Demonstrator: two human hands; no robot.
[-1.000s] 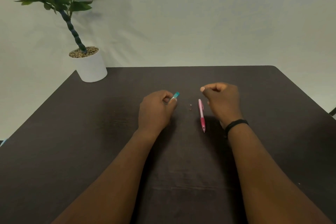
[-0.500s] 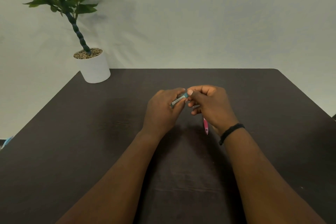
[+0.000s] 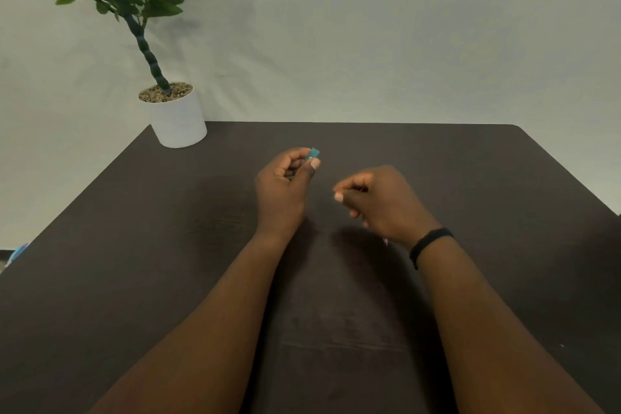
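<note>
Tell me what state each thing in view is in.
left hand: fingers and thumb pinching the teal piece.
teal piece: held, its end sticking out above the thumb.
right hand: fingers curled, apart from the left hand; whether it pinches anything is too small to tell.
pink pen: mostly hidden under the right hand, only a tip shows.
potted plant: upright at the far left corner of the table.

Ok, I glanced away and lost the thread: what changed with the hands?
The right hand, which half a second ago pinched the teal tip of the small tube, drew back to the right, curled; whether it holds anything is too small to tell. The left hand keeps gripping the tube. The pink pen lies in place, mostly hidden; the potted plant and table stay put.
</note>
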